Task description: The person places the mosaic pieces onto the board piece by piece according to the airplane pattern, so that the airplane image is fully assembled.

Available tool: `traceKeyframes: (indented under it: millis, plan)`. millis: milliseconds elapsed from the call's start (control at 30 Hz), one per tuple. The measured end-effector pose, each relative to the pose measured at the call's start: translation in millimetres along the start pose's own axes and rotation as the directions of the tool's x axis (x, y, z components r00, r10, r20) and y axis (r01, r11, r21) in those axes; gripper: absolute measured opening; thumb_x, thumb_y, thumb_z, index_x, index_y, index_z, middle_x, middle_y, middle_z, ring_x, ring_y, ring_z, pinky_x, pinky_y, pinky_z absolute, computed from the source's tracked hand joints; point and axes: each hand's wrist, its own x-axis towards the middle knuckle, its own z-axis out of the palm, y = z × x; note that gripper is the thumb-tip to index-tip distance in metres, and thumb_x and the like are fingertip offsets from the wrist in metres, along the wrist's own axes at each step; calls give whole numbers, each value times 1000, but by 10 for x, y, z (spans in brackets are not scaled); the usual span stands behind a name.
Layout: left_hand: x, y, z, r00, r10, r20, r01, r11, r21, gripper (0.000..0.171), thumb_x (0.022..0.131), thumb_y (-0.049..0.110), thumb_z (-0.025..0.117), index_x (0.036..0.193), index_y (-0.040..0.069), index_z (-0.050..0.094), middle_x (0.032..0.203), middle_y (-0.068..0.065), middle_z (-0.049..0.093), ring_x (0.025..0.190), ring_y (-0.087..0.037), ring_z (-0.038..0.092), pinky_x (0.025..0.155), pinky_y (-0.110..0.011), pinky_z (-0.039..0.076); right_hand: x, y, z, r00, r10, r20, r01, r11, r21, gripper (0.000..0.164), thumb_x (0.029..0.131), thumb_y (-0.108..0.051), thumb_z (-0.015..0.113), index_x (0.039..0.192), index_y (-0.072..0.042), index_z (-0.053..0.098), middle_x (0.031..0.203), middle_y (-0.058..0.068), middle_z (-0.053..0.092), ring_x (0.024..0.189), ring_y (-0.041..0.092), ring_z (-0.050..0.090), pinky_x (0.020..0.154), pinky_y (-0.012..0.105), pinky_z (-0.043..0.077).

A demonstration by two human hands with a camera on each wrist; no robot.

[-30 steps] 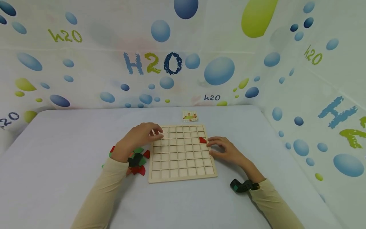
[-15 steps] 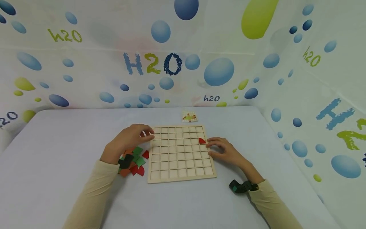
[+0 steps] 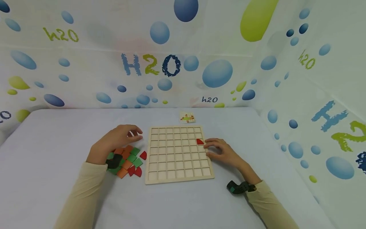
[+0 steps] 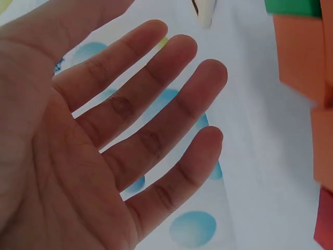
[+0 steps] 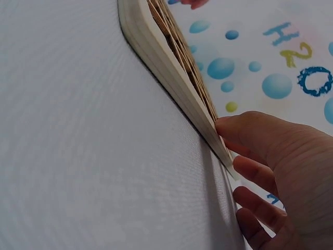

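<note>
A square wooden grid board (image 3: 179, 182) lies on the white table, with one red quarter-circle tile (image 3: 199, 142) in a cell near its right edge. My left hand (image 3: 118, 138) hovers left of the board, above a pile of tiles, holding nothing; in the left wrist view its fingers (image 4: 151, 143) are spread and nearly straight. My right hand (image 3: 224, 152) rests at the board's right side with loosely bent fingers. In the right wrist view, the right thumb (image 5: 244, 127) touches the board's edge (image 5: 171, 78).
Several green, orange and red tiles (image 3: 127, 156) are heaped left of the board, partly hidden by the left wrist. A single red tile (image 3: 143, 155) lies closer to the board. Behind the board is a small pattern card (image 3: 187, 117). A printed curtain (image 3: 111, 70) borders the table.
My left hand has drawn back to the left, from over the board's upper left corner to above the tile pile, uncovering more tiles. The right hand stays by the board's edge.
</note>
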Motion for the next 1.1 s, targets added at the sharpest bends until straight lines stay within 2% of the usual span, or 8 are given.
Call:
traceKeyframes:
  millis: [100, 400, 533, 767, 833, 1000, 1100]
  plan:
    - [-28, -53, -39, 1000, 6, 3, -6, 1000, -17, 34, 95, 26, 63, 119, 1, 64, 104, -12, 63, 100, -31, 57, 85, -46, 50, -3, 10, 17, 1000, 4, -1, -4, 1000, -3, 28, 88, -12, 72, 116, -9, 68, 136, 14, 55, 130, 38, 43, 105, 59, 32]
    - [-35, -250, -66, 1000, 11, 10, -10, 998, -64, 34, 90, 16, 69, 116, -4, 63, 99, -12, 63, 92, -28, 59, 78, -38, 51, -7, 29, 39, 1000, 9, 0, -9, 1000, -6, 28, 89, -13, 72, 117, -10, 68, 136, 13, 55, 129, 37, 43, 104, 59, 32]
    - [-41, -292, -73, 999, -10, 44, 14, 996, -86, 34, 89, 14, 69, 117, -4, 62, 99, -13, 63, 91, -27, 60, 80, -39, 53, -7, 33, 41, 1000, 14, -4, -14, 1000, 1, 29, 88, -12, 72, 116, -10, 68, 136, 13, 55, 130, 37, 43, 105, 59, 32]
    - [-78, -380, -106, 992, -2, 127, 16, 994, -104, 35, 87, 11, 70, 117, -3, 62, 100, -13, 63, 95, -31, 62, 82, -44, 54, -1, 39, 44, 1000, 11, -3, -11, 1000, -4, 28, 88, -12, 72, 116, -9, 68, 136, 14, 55, 130, 37, 43, 105, 58, 31]
    - [-76, -395, -106, 989, -16, 148, 33, 993, -117, 34, 86, 9, 70, 118, -3, 63, 102, -13, 63, 96, -31, 61, 82, -43, 54, 0, 32, 38, 1000, 14, -5, -14, 1000, -2, 28, 88, -11, 72, 115, -9, 68, 135, 14, 55, 130, 37, 43, 105, 58, 31]
    - [-71, -400, -94, 984, -54, 168, 79, 986, -147, 34, 85, 6, 70, 118, 0, 64, 104, -13, 62, 97, -29, 58, 79, -38, 55, 6, 15, 20, 1000, 14, -8, -14, 1000, -2, 28, 88, -12, 72, 115, -9, 69, 135, 13, 56, 129, 37, 43, 105, 58, 31]
    - [-67, -400, -83, 984, -51, 168, 78, 985, -156, 34, 84, 6, 70, 117, 0, 64, 104, -12, 62, 96, -28, 58, 78, -37, 55, 6, 17, 16, 1000, 11, -7, -11, 1000, -5, 28, 88, -12, 72, 115, -9, 69, 135, 14, 56, 129, 37, 43, 105, 58, 31]
